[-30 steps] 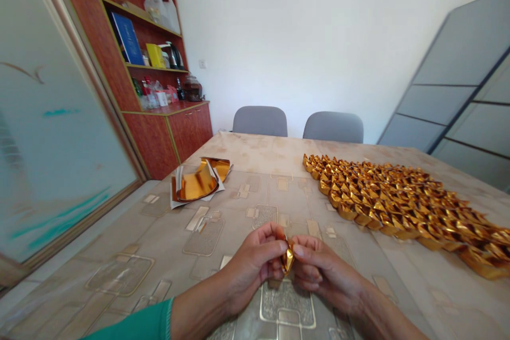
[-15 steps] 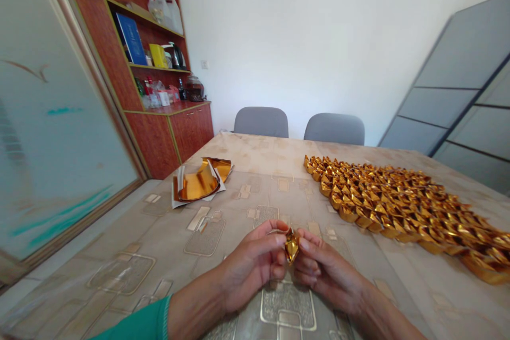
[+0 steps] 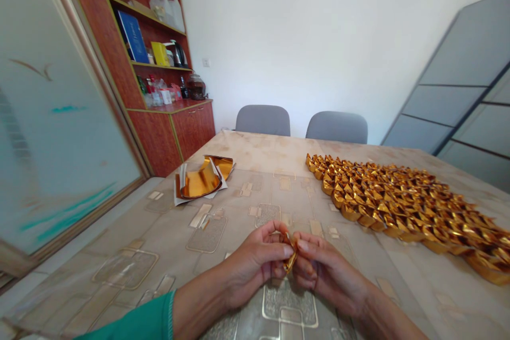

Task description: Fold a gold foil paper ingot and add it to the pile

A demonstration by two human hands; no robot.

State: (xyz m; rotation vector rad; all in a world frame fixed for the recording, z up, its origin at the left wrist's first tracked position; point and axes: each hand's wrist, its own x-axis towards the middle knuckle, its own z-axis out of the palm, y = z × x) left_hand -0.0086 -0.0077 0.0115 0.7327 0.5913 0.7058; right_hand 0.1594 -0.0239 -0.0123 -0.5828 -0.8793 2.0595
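A small folded gold foil piece (image 3: 291, 258) is held between my two hands, above the near middle of the table. My left hand (image 3: 258, 257) pinches its left side, with the thumb across the foil. On the right side, my right hand (image 3: 322, 268) grips it between thumb and forefinger, the other fingers curled beneath. Many folded gold foil pieces (image 3: 382, 196) stand in tight rows on the right of the table. Loose gold foil sheets (image 3: 200, 180), curled and with white edges, lie at the left.
The table (image 3: 255, 146) has a patterned cover. Two grey chairs (image 3: 263, 120) stand at its far edge. A red-brown cabinet (image 3: 191, 130) with shelves of household items is at the back left.
The foil piece has turned between my fingers and shows a narrower side. My left thumb now lies further over it. The view has shifted slightly.
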